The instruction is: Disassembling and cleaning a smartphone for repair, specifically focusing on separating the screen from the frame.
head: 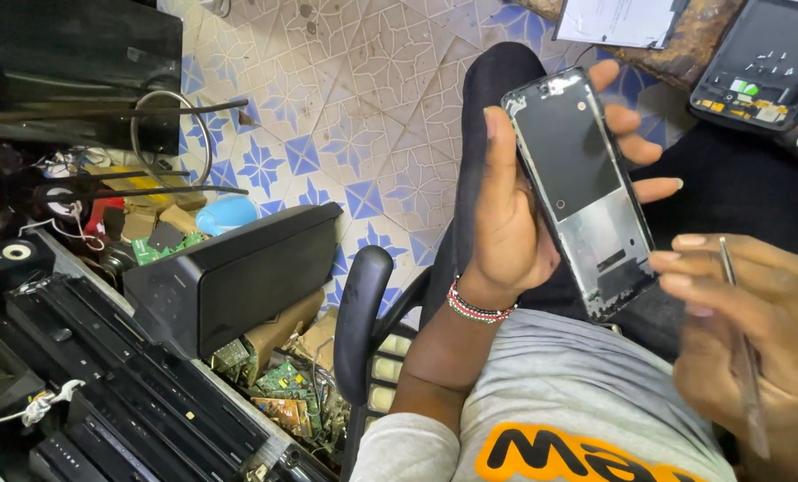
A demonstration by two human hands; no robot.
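Circuit boards (283, 393) lie in a heap at the lower left, beside a black box (238, 272). Further right, the left hand (515, 214) grips a bare phone frame (582, 187) by its edges, tilted upright above the lap. Just beside its lower corner, the right hand (756, 330) pinches thin tweezers (742, 348).

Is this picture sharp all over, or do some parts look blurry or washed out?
Head view: the phone frame in the left hand is fairly sharp, with soft glare on its metal lower half; the right hand and its thin tool, close to the lens, look blurred; the tiled floor is evenly lit, while the black equipment at left sinks into shadow.
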